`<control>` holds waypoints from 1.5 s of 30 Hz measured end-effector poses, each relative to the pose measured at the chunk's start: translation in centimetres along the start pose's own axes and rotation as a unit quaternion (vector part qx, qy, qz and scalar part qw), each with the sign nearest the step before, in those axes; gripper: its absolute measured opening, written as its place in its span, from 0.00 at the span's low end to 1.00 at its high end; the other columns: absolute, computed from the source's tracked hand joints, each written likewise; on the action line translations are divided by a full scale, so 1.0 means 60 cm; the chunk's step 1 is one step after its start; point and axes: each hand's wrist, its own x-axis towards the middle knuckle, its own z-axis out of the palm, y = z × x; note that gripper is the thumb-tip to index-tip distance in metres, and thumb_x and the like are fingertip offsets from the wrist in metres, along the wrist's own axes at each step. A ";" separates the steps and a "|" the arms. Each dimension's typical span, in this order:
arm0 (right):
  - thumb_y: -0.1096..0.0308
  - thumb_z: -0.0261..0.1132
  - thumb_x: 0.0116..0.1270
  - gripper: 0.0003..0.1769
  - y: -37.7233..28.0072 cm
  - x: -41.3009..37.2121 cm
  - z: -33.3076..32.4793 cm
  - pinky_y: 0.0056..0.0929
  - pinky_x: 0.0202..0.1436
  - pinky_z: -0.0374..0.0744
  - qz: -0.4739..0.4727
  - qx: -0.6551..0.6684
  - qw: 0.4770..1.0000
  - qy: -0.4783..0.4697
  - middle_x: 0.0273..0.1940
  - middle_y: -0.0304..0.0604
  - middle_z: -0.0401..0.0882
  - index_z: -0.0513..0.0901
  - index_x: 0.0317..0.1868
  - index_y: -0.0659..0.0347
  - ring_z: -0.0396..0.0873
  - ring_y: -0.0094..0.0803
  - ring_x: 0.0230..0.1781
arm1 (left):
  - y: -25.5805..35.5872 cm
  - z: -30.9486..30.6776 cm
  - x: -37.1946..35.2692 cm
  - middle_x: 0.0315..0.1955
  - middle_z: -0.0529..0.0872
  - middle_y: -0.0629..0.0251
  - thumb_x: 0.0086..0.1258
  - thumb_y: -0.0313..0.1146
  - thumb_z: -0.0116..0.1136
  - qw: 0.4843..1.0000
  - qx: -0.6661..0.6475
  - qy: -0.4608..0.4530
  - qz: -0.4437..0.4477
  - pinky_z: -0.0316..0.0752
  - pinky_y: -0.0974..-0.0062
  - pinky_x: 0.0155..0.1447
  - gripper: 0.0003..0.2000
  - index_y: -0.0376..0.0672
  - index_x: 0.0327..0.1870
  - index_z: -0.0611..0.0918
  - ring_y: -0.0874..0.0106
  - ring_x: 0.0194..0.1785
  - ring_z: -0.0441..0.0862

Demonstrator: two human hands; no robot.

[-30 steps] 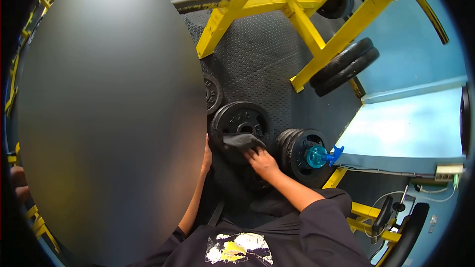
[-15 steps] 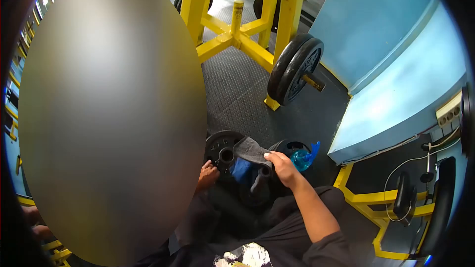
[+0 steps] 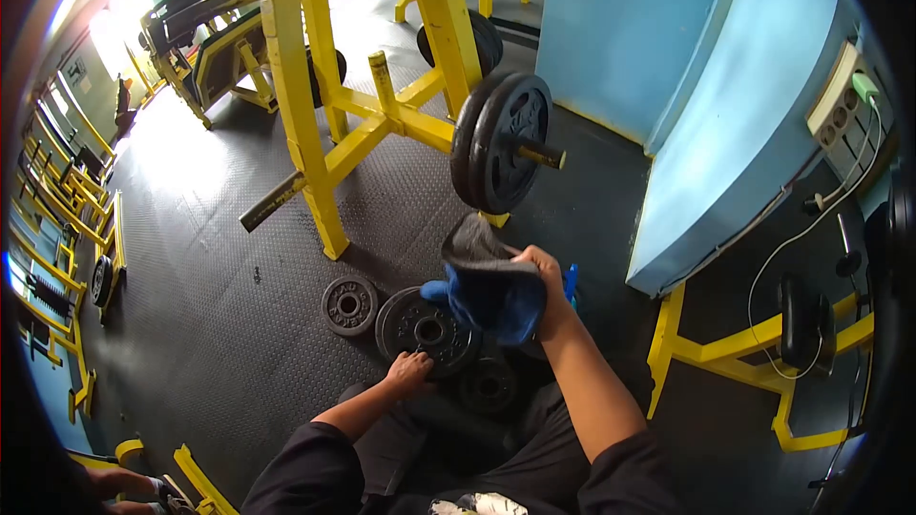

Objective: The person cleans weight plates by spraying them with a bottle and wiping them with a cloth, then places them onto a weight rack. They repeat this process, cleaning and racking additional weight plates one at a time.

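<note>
A bunched grey-and-blue cloth [image 3: 496, 300] hangs from my right hand [image 3: 544, 288], its fingers closed on the upper right part. Blue folds of it reach over the right side of a black weight plate [image 3: 403, 326] that lies on the floor before me. At that plate's near edge, the curled fingers of my left hand [image 3: 410, 372] grip the rim. A smaller weight plate [image 3: 334, 305] lies flat to the left. Another dark plate [image 3: 472, 387] lies in shadow between my legs. Part of a blue bottle [image 3: 572, 278] shows behind my right wrist.
A yellow rack [image 3: 301, 133] stands ahead, with black plates [image 3: 506, 148] on its peg. The blue wall [image 3: 706, 181] and a yellow-framed machine [image 3: 711, 351] are on the right. A power strip [image 3: 835, 110] has cables hanging from it. At lower left, part of another person [image 3: 124, 486] shows.
My right hand has raised and turned the cloth, so its blue part now shows in front. My left hand stays at the large plate. The view has turned left, and the large blur is gone.
</note>
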 end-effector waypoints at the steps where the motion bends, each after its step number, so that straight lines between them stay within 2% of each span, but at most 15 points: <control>1: 0.70 0.53 0.63 0.11 -0.008 0.011 -0.005 0.26 0.36 0.82 0.052 0.089 0.994 0.031 0.32 0.45 0.85 0.82 0.32 0.65 0.82 0.29 0.28 | 0.014 -0.006 0.004 0.46 0.81 0.61 0.58 0.58 0.67 0.999 -0.031 0.019 -0.024 0.72 0.62 0.55 0.26 0.44 0.46 0.81 0.63 0.55 0.80; 6: 0.69 0.54 0.62 0.11 -0.021 0.047 -0.025 0.26 0.34 0.81 0.114 0.247 0.959 0.079 0.27 0.42 0.83 0.81 0.25 0.61 0.80 0.28 0.25 | 0.073 -0.083 -0.008 0.38 0.83 0.51 0.58 0.58 0.69 0.971 -0.197 0.113 -0.070 0.78 0.58 0.53 0.28 0.35 0.33 0.80 0.53 0.47 0.82; 12: 0.69 0.53 0.63 0.12 -0.021 0.050 -0.034 0.24 0.34 0.81 -0.011 0.306 0.951 -0.035 0.30 0.44 0.84 0.82 0.30 0.64 0.81 0.29 0.25 | 0.101 -0.212 -0.045 0.26 0.85 0.55 0.62 0.54 0.69 0.925 -0.323 0.103 -0.171 0.78 0.64 0.41 0.26 0.32 0.31 0.82 0.61 0.33 0.85; 15: 0.69 0.52 0.65 0.13 -0.020 0.037 -0.026 0.20 0.34 0.80 0.086 0.241 0.965 0.059 0.31 0.42 0.84 0.83 0.38 0.66 0.80 0.26 0.26 | 0.090 -0.171 -0.047 0.19 0.82 0.68 0.69 0.58 0.61 0.781 -0.526 0.175 -0.286 0.73 0.74 0.31 0.27 0.36 0.30 0.84 0.79 0.25 0.78; 18: 0.70 0.51 0.65 0.21 0.038 0.034 -0.022 0.21 0.47 0.81 0.118 0.191 0.973 -0.058 0.42 0.45 0.85 0.79 0.54 0.70 0.83 0.28 0.38 | 0.064 -0.144 -0.035 0.21 0.83 0.68 0.74 0.59 0.55 0.665 -0.629 0.226 -0.334 0.73 0.75 0.31 0.29 0.36 0.30 0.84 0.77 0.25 0.79; 20: 0.69 0.51 0.67 0.27 0.106 0.017 -0.007 0.27 0.62 0.74 0.040 -0.011 0.992 -0.123 0.56 0.52 0.78 0.71 0.64 0.74 0.78 0.32 0.55 | 0.057 -0.154 -0.033 0.25 0.85 0.66 0.78 0.60 0.46 0.595 -0.688 0.264 -0.323 0.74 0.75 0.31 0.31 0.35 0.34 0.84 0.75 0.26 0.80; 23: 0.68 0.50 0.68 0.31 0.181 -0.042 0.041 0.38 0.75 0.62 -0.020 -0.143 0.963 -0.228 0.69 0.60 0.68 0.65 0.69 0.77 0.67 0.43 0.71 | 0.050 -0.155 -0.046 0.40 0.86 0.58 0.79 0.62 0.39 0.436 -0.773 0.304 -0.347 0.82 0.68 0.45 0.33 0.35 0.51 0.81 0.68 0.39 0.84; 26: 0.64 0.53 0.69 0.33 0.249 -0.127 0.092 0.52 0.79 0.51 -0.045 -0.469 0.826 -0.310 0.72 0.70 0.60 0.64 0.70 0.77 0.58 0.60 0.75 | 0.023 -0.099 -0.072 0.49 0.85 0.54 0.77 0.64 0.39 0.403 -0.803 0.284 -0.335 0.80 0.64 0.55 0.36 0.33 0.58 0.78 0.64 0.49 0.84; 29: 0.56 0.55 0.67 0.36 0.332 -0.201 0.141 0.63 0.77 0.48 0.004 -0.571 0.781 -0.253 0.71 0.65 0.56 0.64 0.71 0.69 0.51 0.65 0.75 | 0.054 -0.142 -0.106 0.54 0.84 0.53 0.69 0.75 0.33 0.384 -0.811 0.247 -0.367 0.75 0.60 0.64 0.46 0.35 0.61 0.77 0.60 0.56 0.82; 33: 0.63 0.57 0.66 0.30 0.363 -0.143 0.164 0.60 0.75 0.54 -0.098 -0.448 0.866 -0.201 0.66 0.67 0.61 0.70 0.66 0.67 0.57 0.67 0.70 | 0.057 -0.139 -0.135 0.61 0.79 0.53 0.63 0.81 0.23 0.300 -0.902 0.224 -0.216 0.68 0.60 0.72 0.54 0.35 0.67 0.72 0.59 0.64 0.77; 36: 0.59 0.57 0.67 0.28 0.395 -0.027 0.182 0.68 0.73 0.54 -0.140 -0.428 0.877 -0.166 0.68 0.64 0.64 0.75 0.64 0.65 0.58 0.68 0.69 | 0.056 -0.125 -0.129 0.71 0.68 0.53 0.61 0.83 0.20 0.329 -0.886 0.242 -0.220 0.61 0.59 0.76 0.55 0.40 0.75 0.62 0.58 0.73 0.67; 38: 0.55 0.54 0.71 0.28 0.436 0.037 0.170 0.70 0.73 0.54 -0.101 -0.425 0.890 -0.135 0.74 0.58 0.60 0.74 0.66 0.63 0.51 0.65 0.76 | 0.051 -0.112 -0.125 0.69 0.71 0.54 0.65 0.80 0.26 0.306 -0.903 0.229 -0.196 0.66 0.61 0.73 0.52 0.40 0.75 0.62 0.60 0.71 0.70; 41: 0.51 0.48 0.76 0.32 0.540 0.070 0.108 0.67 0.76 0.51 0.004 -0.396 0.915 -0.082 0.79 0.54 0.49 0.66 0.73 0.60 0.43 0.61 0.80 | 0.055 -0.104 -0.115 0.60 0.79 0.56 0.72 0.72 0.35 0.368 -0.850 0.261 -0.272 0.74 0.66 0.64 0.44 0.37 0.72 0.67 0.65 0.61 0.78; 43: 0.47 0.43 0.78 0.35 0.572 0.045 0.063 0.63 0.78 0.46 0.226 -0.429 0.874 -0.033 0.82 0.49 0.37 0.56 0.78 0.58 0.35 0.57 0.82 | 0.064 -0.105 -0.114 0.44 0.81 0.63 0.76 0.66 0.39 0.330 -0.812 0.315 -0.364 0.76 0.71 0.52 0.35 0.38 0.58 0.76 0.70 0.45 0.79; 45: 0.48 0.39 0.78 0.36 0.575 -0.043 0.029 0.58 0.80 0.42 0.245 -0.443 0.861 -0.040 0.82 0.50 0.30 0.51 0.79 0.58 0.32 0.54 0.82 | 0.068 -0.087 -0.109 0.25 0.80 0.67 0.72 0.69 0.46 0.302 -0.770 0.376 -0.418 0.78 0.73 0.34 0.32 0.41 0.38 0.80 0.72 0.27 0.79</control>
